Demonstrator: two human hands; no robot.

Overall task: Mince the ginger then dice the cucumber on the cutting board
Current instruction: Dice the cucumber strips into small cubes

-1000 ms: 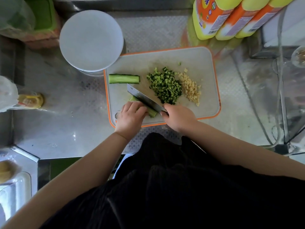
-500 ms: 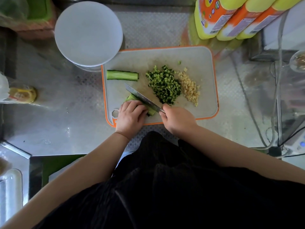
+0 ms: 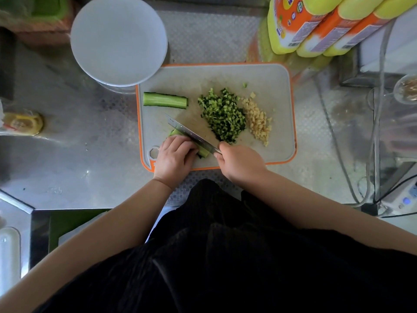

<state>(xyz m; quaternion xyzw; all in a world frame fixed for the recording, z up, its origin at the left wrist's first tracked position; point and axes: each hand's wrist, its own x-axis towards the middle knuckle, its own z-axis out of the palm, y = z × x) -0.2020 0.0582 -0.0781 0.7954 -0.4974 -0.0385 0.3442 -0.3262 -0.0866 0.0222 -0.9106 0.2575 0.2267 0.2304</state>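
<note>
The fingers [image 3: 180, 143] of the left hand [image 3: 173, 159] curl down over a cucumber piece [image 3: 204, 152], pinning it to the cutting board [image 3: 279, 86], while the right hand [image 3: 242, 162] grips the knife [image 3: 191, 135], blade laid along that piece. Just beyond the blade lies the diced cucumber [image 3: 223, 116], with the minced ginger [image 3: 258, 122] touching its right side. A cucumber strip [image 3: 165, 100] lies beyond the left hand on the board, near a white bowl [image 3: 119, 40] on the surface [image 3: 67, 154].

Glossy metal knife [image 3: 191, 134], matt plastic cutting board [image 3: 225, 75].

A steel counter [image 3: 67, 159] carries the cutting board [image 3: 277, 141] and white bowl [image 3: 119, 39].
</note>
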